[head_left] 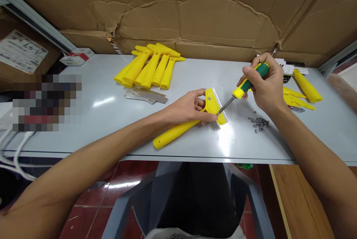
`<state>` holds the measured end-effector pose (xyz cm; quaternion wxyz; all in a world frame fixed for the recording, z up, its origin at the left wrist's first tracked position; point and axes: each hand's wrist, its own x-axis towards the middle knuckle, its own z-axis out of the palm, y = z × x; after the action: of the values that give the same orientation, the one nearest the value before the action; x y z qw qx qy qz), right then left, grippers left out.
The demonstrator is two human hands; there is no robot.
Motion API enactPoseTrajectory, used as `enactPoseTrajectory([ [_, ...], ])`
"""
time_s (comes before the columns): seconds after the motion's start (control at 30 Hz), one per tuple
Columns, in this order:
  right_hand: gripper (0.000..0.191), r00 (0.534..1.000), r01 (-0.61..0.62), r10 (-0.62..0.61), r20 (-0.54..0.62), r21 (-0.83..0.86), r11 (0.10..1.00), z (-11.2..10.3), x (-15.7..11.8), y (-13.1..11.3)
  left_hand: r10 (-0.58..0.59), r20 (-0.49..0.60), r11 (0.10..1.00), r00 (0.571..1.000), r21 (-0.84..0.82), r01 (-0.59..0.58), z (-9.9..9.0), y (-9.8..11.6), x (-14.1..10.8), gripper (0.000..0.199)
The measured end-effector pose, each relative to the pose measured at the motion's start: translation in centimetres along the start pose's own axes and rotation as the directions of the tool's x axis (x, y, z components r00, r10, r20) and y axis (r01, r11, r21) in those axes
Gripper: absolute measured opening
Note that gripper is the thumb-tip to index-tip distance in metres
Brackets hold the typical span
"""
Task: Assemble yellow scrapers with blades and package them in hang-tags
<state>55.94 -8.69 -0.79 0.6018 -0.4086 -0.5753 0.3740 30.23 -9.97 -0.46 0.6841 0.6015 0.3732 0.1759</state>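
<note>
My left hand is closed around the neck of a yellow scraper, its long handle pointing toward the table's front left. A metal blade runs along the scraper head's right edge. One screw shows in the upper part of the head. My right hand grips a green and yellow screwdriver, tilted down to the left. Its tip meets the lower part of the head, beside my left thumb; the screw there is hidden. Right of the scraper lies a small pile of screws.
Several yellow scraper bodies are heaped at the back, with loose flat blades in front. More yellow parts lie at the right. A cardboard sheet walls the back, and a small white and red box stands back left.
</note>
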Motion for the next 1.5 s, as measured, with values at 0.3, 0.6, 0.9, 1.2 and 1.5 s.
enactPoseTrajectory([
  [0.3, 0.057, 0.994, 0.106, -0.106, -0.022, 0.013, 0.994, 0.6, -0.3, -0.3, 0.015, -0.005, 1.000, 1.000, 0.026, -0.015, 0.1, 0.1, -0.2, 0.065],
  [0.6, 0.050, 0.977, 0.146, -0.136, -0.164, 0.047, 0.988, -0.4, 0.6, 0.1, 0.054, 0.007, 0.997, 0.999, 0.064, -0.054, -0.1, -0.1, -0.3, 0.062],
  [0.9, 0.050, 0.970, 0.133, -0.116, -0.213, 0.067, 0.989, -0.4, 0.8, 0.0, 0.112, -0.014, 0.993, 0.994, 0.020, -0.112, 0.6, 0.4, -0.8, 0.059],
  [1.2, 0.053, 0.978, 0.109, -0.092, -0.185, 0.081, 0.991, -0.8, 1.0, 0.5, 0.141, -0.055, 0.990, 0.989, 0.036, -0.139, 0.3, 0.3, -1.0, 0.065],
  [1.5, 0.052, 0.972, 0.118, -0.101, -0.213, 0.068, 0.991, -1.3, 1.2, 0.5, 0.156, -0.085, 0.986, 0.984, 0.065, -0.151, 0.3, 0.9, -1.2, 0.063],
])
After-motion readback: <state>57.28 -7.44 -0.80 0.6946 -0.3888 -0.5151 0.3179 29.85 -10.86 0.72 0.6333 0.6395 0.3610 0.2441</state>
